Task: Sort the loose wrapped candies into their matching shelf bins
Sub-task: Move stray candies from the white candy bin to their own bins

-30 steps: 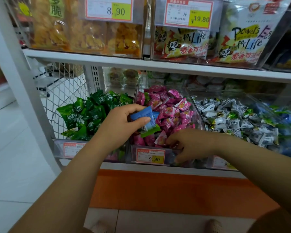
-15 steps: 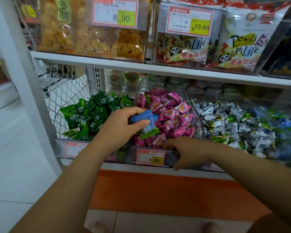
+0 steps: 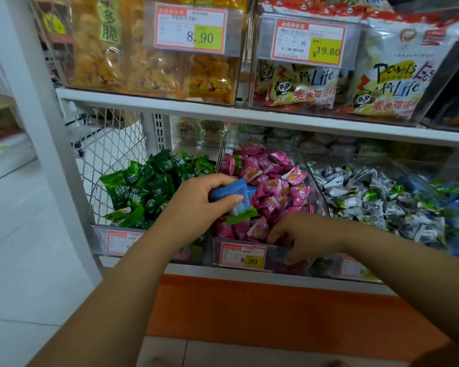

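white shelving (image 3: 249, 115), pale tiled floor (image 3: 24, 234)

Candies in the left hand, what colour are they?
Blue candy over a green candy, head view.

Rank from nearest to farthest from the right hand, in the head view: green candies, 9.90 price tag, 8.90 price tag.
1. 9.90 price tag, just left of the right hand, lower shelf.
2. Green candies, farther left, lower shelf.
3. 8.90 price tag, upper shelf.

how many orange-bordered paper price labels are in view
5. Upper bins: 8.90 label, 19.80 label. Lower bins: one partly behind the left arm, the 9.90 label under the pink wrapped candies, one beside the right hand. Others may be hidden.
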